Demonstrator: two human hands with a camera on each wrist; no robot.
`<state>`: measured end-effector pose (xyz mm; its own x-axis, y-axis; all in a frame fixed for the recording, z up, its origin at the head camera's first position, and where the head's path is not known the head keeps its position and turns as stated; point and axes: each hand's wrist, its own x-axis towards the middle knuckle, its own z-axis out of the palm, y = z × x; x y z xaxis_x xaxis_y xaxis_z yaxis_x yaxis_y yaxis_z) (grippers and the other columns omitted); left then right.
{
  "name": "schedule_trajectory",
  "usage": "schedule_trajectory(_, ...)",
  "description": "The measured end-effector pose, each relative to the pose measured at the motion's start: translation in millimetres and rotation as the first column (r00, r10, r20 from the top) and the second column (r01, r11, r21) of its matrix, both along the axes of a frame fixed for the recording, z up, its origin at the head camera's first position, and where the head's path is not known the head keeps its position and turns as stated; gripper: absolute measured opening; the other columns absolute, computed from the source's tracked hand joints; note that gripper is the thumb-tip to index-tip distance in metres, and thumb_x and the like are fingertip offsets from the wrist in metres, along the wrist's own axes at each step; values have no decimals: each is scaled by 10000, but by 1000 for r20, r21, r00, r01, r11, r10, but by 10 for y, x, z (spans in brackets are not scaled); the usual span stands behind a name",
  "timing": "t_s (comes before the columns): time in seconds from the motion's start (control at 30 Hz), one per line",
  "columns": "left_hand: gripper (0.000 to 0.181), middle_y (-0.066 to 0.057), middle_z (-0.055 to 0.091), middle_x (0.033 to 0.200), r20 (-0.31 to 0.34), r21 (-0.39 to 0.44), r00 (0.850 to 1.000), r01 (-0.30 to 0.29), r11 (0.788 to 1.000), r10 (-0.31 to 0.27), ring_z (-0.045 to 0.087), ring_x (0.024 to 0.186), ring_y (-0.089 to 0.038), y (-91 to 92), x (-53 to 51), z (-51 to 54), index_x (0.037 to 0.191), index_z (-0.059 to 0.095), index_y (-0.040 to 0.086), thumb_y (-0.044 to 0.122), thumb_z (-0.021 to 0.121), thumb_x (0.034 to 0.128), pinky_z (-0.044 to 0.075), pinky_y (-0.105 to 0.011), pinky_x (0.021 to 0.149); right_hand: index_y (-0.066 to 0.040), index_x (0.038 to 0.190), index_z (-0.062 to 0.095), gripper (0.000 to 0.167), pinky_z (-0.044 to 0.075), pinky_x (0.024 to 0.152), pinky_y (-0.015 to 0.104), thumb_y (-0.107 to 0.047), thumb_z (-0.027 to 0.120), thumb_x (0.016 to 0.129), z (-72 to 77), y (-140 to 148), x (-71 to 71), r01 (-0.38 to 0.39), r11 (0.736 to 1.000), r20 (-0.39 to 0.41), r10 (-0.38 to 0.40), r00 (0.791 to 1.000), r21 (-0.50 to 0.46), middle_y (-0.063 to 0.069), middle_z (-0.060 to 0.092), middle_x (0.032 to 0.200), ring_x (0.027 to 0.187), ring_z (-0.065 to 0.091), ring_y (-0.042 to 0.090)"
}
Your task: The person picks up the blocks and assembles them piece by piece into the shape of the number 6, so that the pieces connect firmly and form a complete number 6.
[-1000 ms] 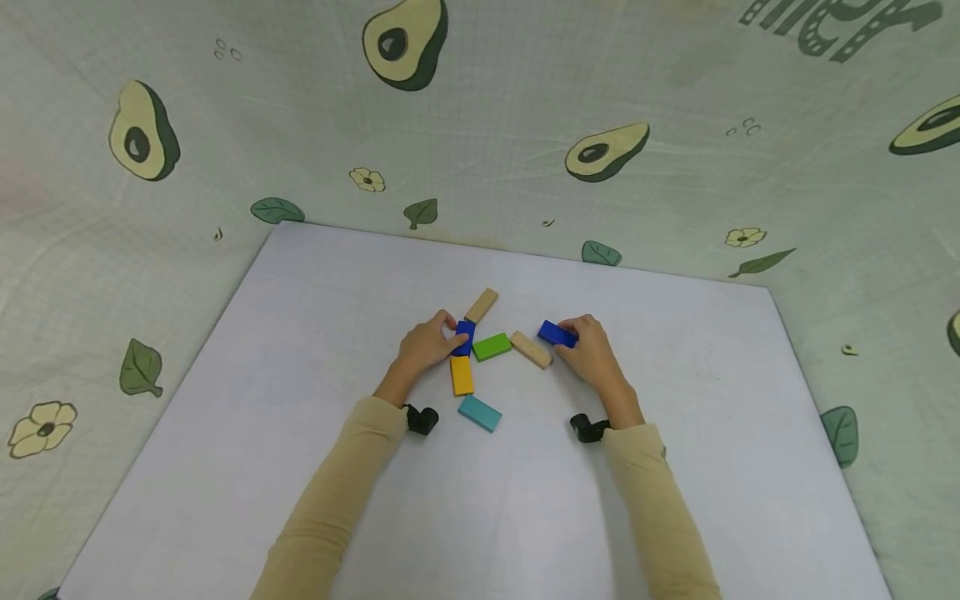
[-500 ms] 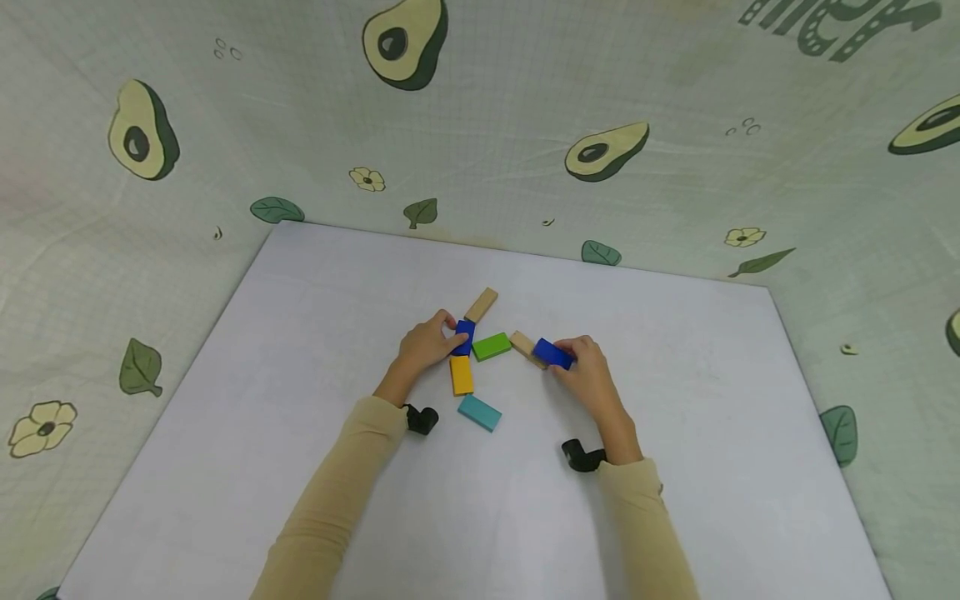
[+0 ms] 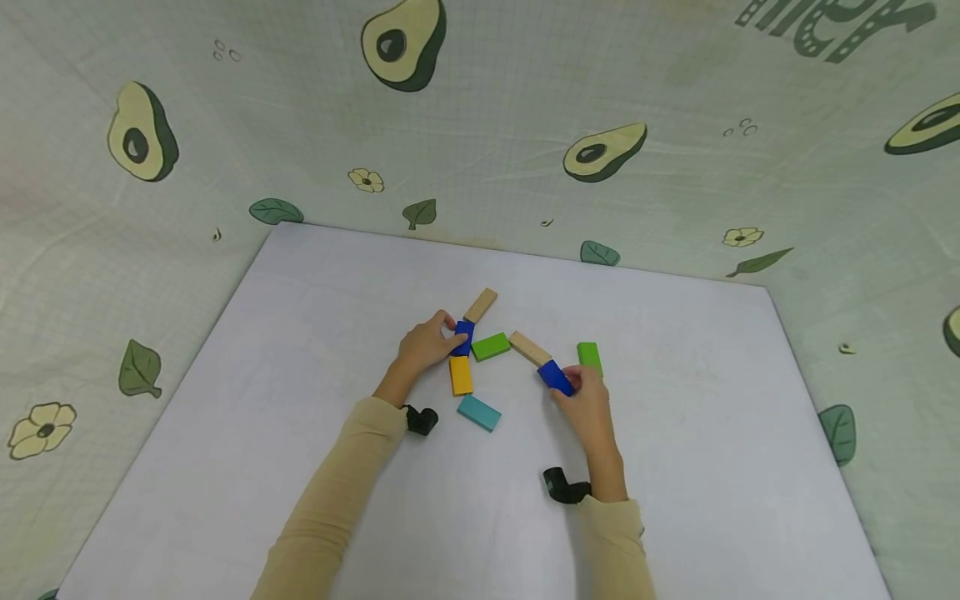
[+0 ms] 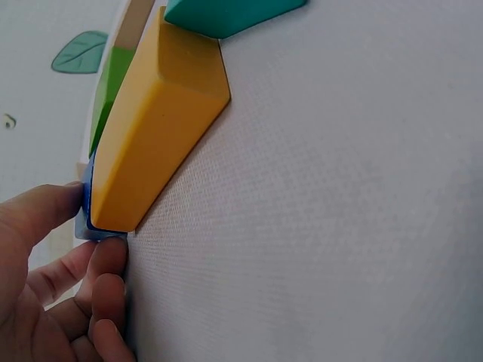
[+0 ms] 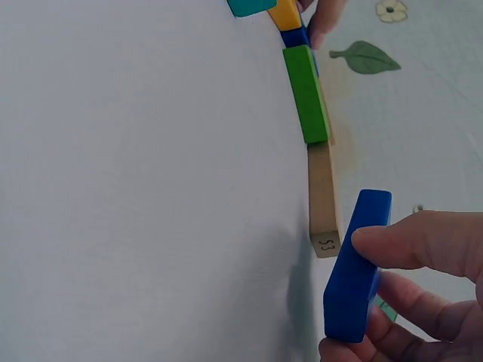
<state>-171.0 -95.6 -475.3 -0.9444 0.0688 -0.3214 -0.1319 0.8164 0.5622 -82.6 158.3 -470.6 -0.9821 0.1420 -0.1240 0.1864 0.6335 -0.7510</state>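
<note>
My left hand (image 3: 429,342) pinches a blue block (image 3: 465,335) lying on the white table, thumb on one side and fingers on the other. A wooden block (image 3: 481,305), a yellow block (image 3: 461,376) and a green block (image 3: 491,347) lie against or close around it. My right hand (image 3: 587,404) grips another blue block (image 5: 355,271) between thumb and fingers, at the near end of a second wooden block (image 5: 322,196). In the right wrist view, that blue block appears slightly raised and tilted; whether it touches the wood cannot be told.
A teal block (image 3: 479,413) lies at the near end of the yellow one. Just beyond my right hand lies a second green block (image 3: 589,357), partly covered. A cloth printed with avocados (image 3: 405,46) hangs around the table (image 3: 750,467).
My right hand has moved toward me with its blue block, passing over the wooden block to its near end. The second green block has come into sight. My left hand stays put.
</note>
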Motion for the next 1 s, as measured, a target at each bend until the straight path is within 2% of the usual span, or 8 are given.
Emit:
schedule_trajectory(0.2,360,-48,521,748,-2,-3,1000,0,1000,0,487,656,-194,2,-2,-6,1143,499,158,418,562,902,320,-257,562,50,1156,513,406,438,885,455,-97,679,816,-56,-26,102,79,997,21,-79,997,-6,226,533,1081,1002,516,333)
schedule_trajectory(0.47,363,-53,535,765,-6,-4,1000,2,1000,-2,492,658,-194,4,6,12,1150,499,156,415,560,904,325,-255,561,37,1150,553,396,448,843,437,-126,686,814,-97,-52,124,129,992,14,-129,992,17,214,529,1037,964,518,322)
schedule_trajectory(0.63,368,-55,533,765,0,-4,1000,5,1000,-5,493,660,-197,4,6,18,1155,496,155,418,558,904,326,-256,564,1,1261,509,495,441,814,408,-185,686,838,-118,-64,104,104,993,62,-107,992,60,191,508,1003,929,494,300)
schedule_trajectory(0.77,371,-56,539,777,4,-9,1000,3,1000,-3,497,671,-199,3,9,22,1160,495,160,422,556,905,330,-258,571,-40,1334,458,586,416,737,360,-244,693,838,-108,-91,84,67,991,110,-79,991,112,157,494,944,878,479,271)
schedule_trajectory(1.0,374,-63,559,808,1,-9,1000,3,1000,-3,507,688,-205,1,10,6,1168,494,164,425,554,906,338,-260,582,-42,1352,452,616,371,593,285,-272,695,834,-27,-109,45,26,989,123,-45,991,148,118,522,833,749,482,223)
